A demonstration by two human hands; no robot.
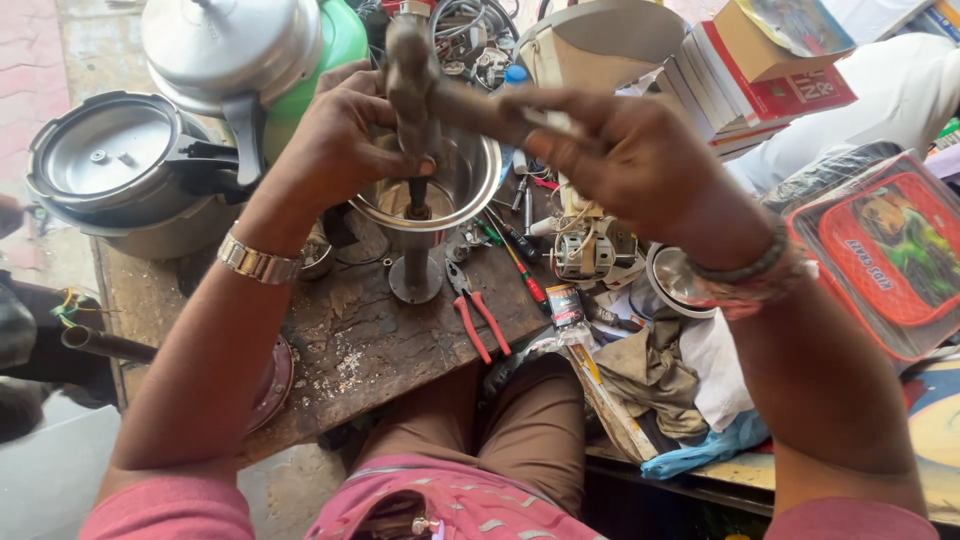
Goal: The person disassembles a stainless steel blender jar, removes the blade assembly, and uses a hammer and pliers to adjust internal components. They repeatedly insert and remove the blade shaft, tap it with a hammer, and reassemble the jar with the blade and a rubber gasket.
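Note:
My left hand (335,140) grips the top of a steel jar (470,190) that sits over an upright metal post with a round base (415,280) on the worn wooden bench (370,340). My right hand (630,160) holds the wooden handle of a hammer whose dark metal head (410,70) stands upright above the jar, close to the fingers of my left hand. A thin rod (417,195) runs down inside the jar.
Pressure cookers (110,165) and a steel lid (225,45) stand at the left. Red-handled pliers (478,315), screwdrivers (520,265) and a small motor (590,250) lie right of the post. Stacked books (760,90), a red bag (890,255) and rags (660,375) crowd the right.

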